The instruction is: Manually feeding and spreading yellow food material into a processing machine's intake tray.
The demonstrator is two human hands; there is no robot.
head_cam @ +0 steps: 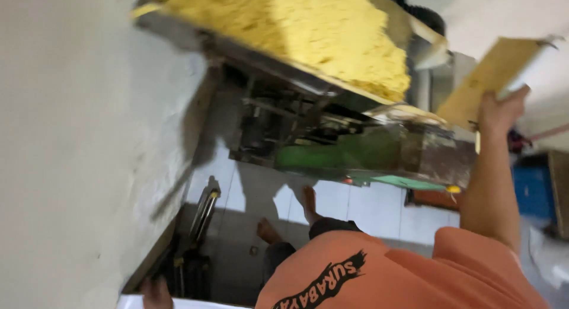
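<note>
My right hand [501, 110] is raised at the right and grips the lower edge of a flat yellow sheet [492, 72] with a pale rod along its far side. The sheet is held beside a metal machine [332, 137] with a green body. The machine's top tray [308, 24] is full of yellow crumbly dough. My left hand [157, 292] shows only partly at the bottom left edge, by a white rim [133, 302]; its fingers are blurred. My orange shirt [391, 273] fills the bottom, and my bare feet [308, 202] stand on the floor.
A pale wall [77, 137] takes up the whole left side. White floor tiles [367, 208] lie under the machine. A dark metal frame with rollers [201, 220] leans near the wall. A blue box [533, 190] stands at the right.
</note>
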